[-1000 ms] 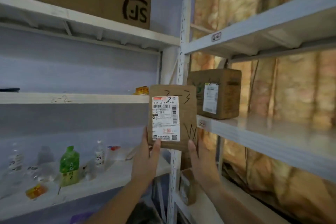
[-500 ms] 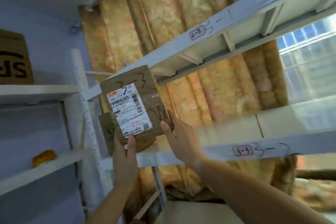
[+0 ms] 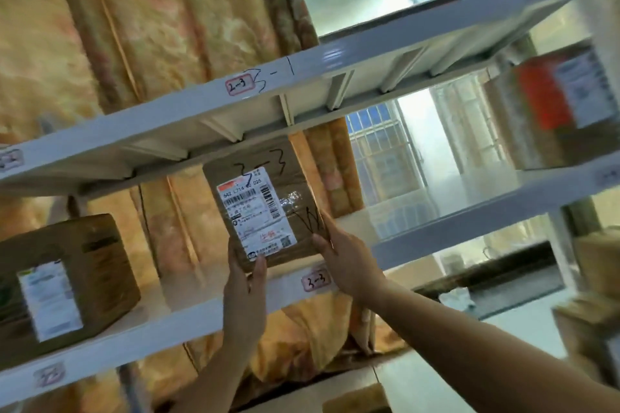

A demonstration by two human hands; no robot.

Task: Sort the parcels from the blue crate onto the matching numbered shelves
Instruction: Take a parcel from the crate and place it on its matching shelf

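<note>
A small flat cardboard parcel (image 3: pixel 295 178), handwritten 3-3, is held upright over the near edge of the 3-3 shelf (image 3: pixel 167 329). The left grip (image 3: pixel 246 282) and right grip (image 3: pixel 349 265) clamp its lower corners. It is probably light and stiff. The glossy tape looks slippery, so the edges suit holding.

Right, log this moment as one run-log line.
parcel 3-3 | left hand: holding | right hand: holding | shelf tag 3-3: just below parcel

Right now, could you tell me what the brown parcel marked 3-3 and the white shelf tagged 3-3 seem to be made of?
The brown flat parcel marked 3-3 looks like cardboard: matte kraft brown, with glossy clear tape glinting beside its white paper label. The white shelf tagged 3-3 is probably painted metal: smooth, faintly reflective top.
</note>
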